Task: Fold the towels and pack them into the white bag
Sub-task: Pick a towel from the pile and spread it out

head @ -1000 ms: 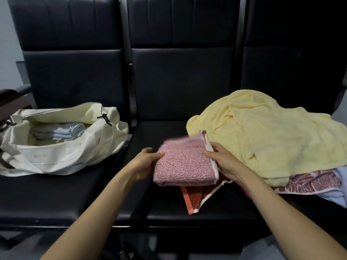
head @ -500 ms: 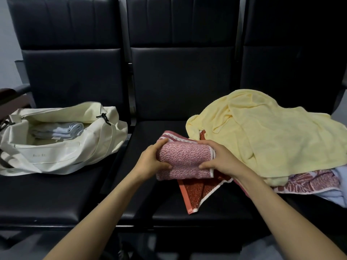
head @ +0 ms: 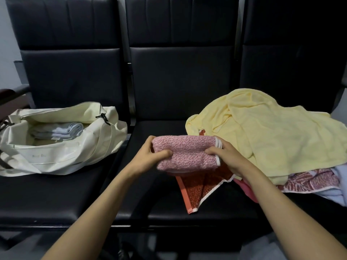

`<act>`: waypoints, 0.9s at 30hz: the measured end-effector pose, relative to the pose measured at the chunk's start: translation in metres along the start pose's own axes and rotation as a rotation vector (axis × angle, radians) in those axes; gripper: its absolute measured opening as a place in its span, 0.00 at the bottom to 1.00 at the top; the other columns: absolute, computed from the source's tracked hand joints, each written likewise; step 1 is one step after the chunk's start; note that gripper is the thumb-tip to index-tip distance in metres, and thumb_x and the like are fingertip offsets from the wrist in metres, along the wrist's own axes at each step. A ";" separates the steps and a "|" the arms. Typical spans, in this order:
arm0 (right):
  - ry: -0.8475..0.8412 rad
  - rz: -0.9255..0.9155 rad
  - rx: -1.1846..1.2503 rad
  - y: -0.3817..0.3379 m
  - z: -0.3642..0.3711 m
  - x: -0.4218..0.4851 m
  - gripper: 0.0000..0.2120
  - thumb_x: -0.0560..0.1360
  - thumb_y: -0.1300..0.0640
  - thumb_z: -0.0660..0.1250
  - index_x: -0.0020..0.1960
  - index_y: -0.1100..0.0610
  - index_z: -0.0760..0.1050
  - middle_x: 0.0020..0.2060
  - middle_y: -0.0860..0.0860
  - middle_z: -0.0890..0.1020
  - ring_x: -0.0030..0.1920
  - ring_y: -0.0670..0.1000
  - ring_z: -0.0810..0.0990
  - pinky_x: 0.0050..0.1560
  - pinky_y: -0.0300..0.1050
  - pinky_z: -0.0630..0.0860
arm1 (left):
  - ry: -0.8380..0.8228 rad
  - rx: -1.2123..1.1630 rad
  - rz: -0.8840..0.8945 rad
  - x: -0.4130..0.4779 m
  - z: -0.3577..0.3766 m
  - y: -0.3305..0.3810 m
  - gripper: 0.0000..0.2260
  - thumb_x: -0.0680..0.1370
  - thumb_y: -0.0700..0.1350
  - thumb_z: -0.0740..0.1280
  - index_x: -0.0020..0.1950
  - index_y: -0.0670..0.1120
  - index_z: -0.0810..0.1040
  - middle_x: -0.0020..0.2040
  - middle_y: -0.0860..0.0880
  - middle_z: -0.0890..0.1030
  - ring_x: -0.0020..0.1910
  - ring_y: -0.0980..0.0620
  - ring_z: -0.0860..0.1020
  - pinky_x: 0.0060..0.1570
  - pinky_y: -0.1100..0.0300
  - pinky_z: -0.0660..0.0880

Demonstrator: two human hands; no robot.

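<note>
Above the middle seat [head: 150, 199], left hand [head: 150, 158] and right hand [head: 225, 158] grip both ends of the folded pink towel [head: 185, 153], pinning its folds shut.

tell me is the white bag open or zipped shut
Open. The white bag gapes wide at the top, and the folded pale towels lying inside it show through the mouth.

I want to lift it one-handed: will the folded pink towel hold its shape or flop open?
Probably floppy: the pink towel is soft looped cloth, gripped at both ends by left hand and right hand. One-handed, its white-edged layers at the right end may sag open.
</note>
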State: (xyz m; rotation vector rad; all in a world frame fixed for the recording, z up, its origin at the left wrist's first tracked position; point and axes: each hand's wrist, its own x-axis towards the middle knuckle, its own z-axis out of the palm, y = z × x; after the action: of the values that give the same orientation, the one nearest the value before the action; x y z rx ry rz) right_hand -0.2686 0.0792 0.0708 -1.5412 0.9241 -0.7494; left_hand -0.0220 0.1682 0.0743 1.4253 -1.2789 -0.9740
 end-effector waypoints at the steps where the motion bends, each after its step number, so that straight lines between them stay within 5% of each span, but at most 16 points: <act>1: 0.012 0.006 0.020 0.000 0.001 0.001 0.11 0.75 0.64 0.67 0.55 0.53 0.77 0.53 0.54 0.82 0.53 0.52 0.81 0.55 0.47 0.76 | 0.024 -0.043 -0.022 0.001 0.001 0.000 0.27 0.62 0.55 0.77 0.56 0.49 0.70 0.54 0.49 0.78 0.51 0.57 0.80 0.43 0.64 0.76; 5: 0.025 -0.007 0.076 0.001 0.006 0.004 0.11 0.77 0.62 0.65 0.56 0.49 0.75 0.54 0.52 0.82 0.53 0.50 0.81 0.55 0.44 0.77 | -0.004 -0.192 -0.083 0.000 0.000 -0.001 0.31 0.63 0.55 0.78 0.60 0.50 0.68 0.59 0.49 0.77 0.52 0.59 0.81 0.45 0.67 0.76; 9: 0.009 -0.068 0.100 0.003 0.008 0.005 0.12 0.78 0.61 0.64 0.58 0.48 0.72 0.56 0.52 0.80 0.55 0.49 0.81 0.58 0.45 0.77 | -0.142 -0.354 -0.175 0.000 -0.003 -0.008 0.44 0.55 0.51 0.83 0.64 0.50 0.62 0.63 0.45 0.73 0.58 0.51 0.79 0.50 0.60 0.78; 12: -0.044 -0.081 0.130 0.004 0.006 0.004 0.18 0.73 0.52 0.70 0.61 0.48 0.71 0.56 0.51 0.81 0.56 0.49 0.81 0.55 0.43 0.78 | -0.162 -0.324 -0.188 0.000 -0.010 -0.011 0.48 0.52 0.51 0.84 0.65 0.49 0.63 0.62 0.45 0.76 0.56 0.51 0.81 0.49 0.58 0.78; 15: -0.180 0.000 0.193 0.003 -0.002 0.002 0.35 0.62 0.47 0.79 0.65 0.50 0.70 0.57 0.51 0.82 0.58 0.50 0.81 0.54 0.42 0.78 | -0.224 -0.292 -0.191 0.000 -0.016 -0.012 0.41 0.56 0.47 0.83 0.65 0.40 0.70 0.57 0.43 0.81 0.55 0.48 0.81 0.50 0.60 0.78; 18: -0.295 0.033 0.054 0.003 -0.003 -0.001 0.29 0.69 0.62 0.74 0.66 0.51 0.69 0.59 0.52 0.81 0.60 0.51 0.80 0.58 0.44 0.78 | -0.195 -0.233 -0.181 -0.002 -0.015 -0.013 0.24 0.65 0.37 0.76 0.60 0.39 0.75 0.51 0.45 0.83 0.50 0.51 0.83 0.46 0.64 0.77; 21: -0.216 0.028 -0.165 0.005 0.003 0.001 0.31 0.73 0.63 0.72 0.71 0.51 0.62 0.64 0.50 0.76 0.65 0.52 0.75 0.64 0.45 0.73 | -0.096 -0.208 -0.169 -0.002 -0.013 -0.016 0.22 0.72 0.27 0.68 0.63 0.41 0.71 0.53 0.45 0.81 0.48 0.53 0.81 0.44 0.65 0.77; 24: -0.185 -0.041 -0.224 0.004 0.012 0.005 0.44 0.75 0.58 0.71 0.75 0.34 0.45 0.73 0.48 0.62 0.71 0.49 0.67 0.71 0.48 0.66 | -0.040 -0.176 -0.105 -0.003 -0.020 -0.013 0.30 0.74 0.29 0.67 0.70 0.49 0.62 0.59 0.45 0.77 0.51 0.56 0.79 0.45 0.67 0.77; 27: -0.193 -0.145 -0.194 -0.009 0.025 0.009 0.42 0.77 0.59 0.68 0.71 0.27 0.44 0.74 0.46 0.60 0.71 0.47 0.67 0.72 0.49 0.64 | -0.021 -0.184 -0.004 -0.003 -0.036 -0.004 0.39 0.76 0.31 0.66 0.74 0.61 0.52 0.60 0.50 0.75 0.53 0.57 0.79 0.48 0.67 0.77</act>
State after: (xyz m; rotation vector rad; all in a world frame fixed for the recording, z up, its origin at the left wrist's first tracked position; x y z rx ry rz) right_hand -0.2410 0.0840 0.0756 -1.8322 0.7648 -0.6122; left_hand 0.0135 0.1764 0.0784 1.2789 -1.1699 -1.0837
